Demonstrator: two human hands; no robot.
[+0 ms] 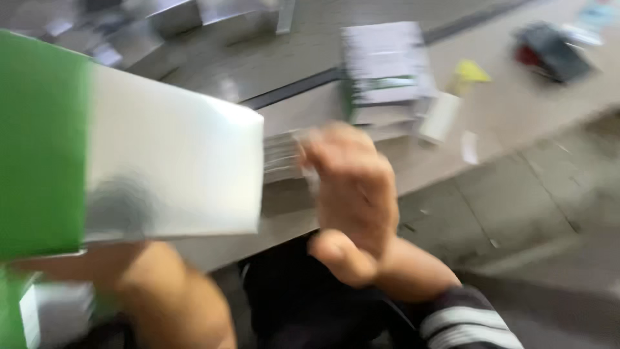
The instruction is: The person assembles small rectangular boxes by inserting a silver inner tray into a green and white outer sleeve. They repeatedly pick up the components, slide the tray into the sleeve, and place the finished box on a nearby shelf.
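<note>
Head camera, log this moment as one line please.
left hand: under green and white box | right hand: open, beside box | table: stack of flat cartons | image: blurred

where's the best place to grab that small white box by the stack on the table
Likely across its two long sides, coming from above. The small white box lies flat on the table, narrow and slightly tilted, its left end close to the stack, so its right side is freer. Blur hides finer detail.
</note>
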